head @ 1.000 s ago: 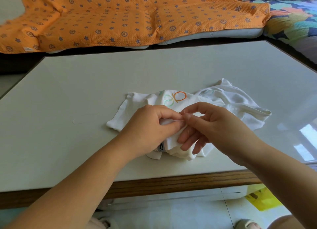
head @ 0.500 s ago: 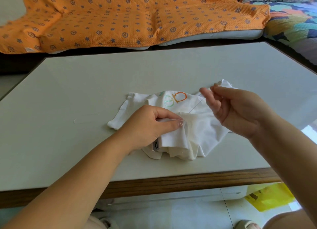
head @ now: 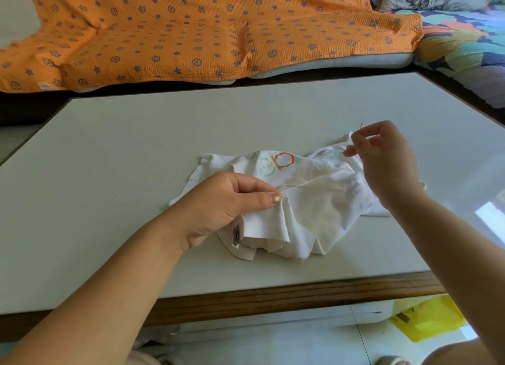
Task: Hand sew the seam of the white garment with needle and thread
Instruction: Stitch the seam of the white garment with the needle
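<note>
The white garment (head: 314, 217) lies crumpled on the table (head: 136, 146), close to the table's wooden front edge and a little to the right of its middle. It looks like thin, soft knit cloth, very light. In my judgement it will fold and slide on the smooth table top at the smallest pull, so it must be held down right beside the stitch, not at a far corner. The thread (head: 308, 181) is fine and pale. It can snap or pucker the seam if it is drawn too hard. The needle (head: 361, 125) shows only as a thin dark tip, and it is small and slippery, so it is best taken between the fingertips.

The left hand (head: 218, 209) rests on the garment, on the side toward the table's left. Its thumb and forefinger pinch a small fold of cloth exactly where the thread comes out, and its wrist lies low over the table. The right hand (head: 382, 157) is lifted above the table, over the far right part of the garment, with the forearm coming up from the front edge. Its fingers are curled, and the thumb and forefinger pinch what I take to be the needle. From there the thread runs straight and taut down to the left thumb.
</note>
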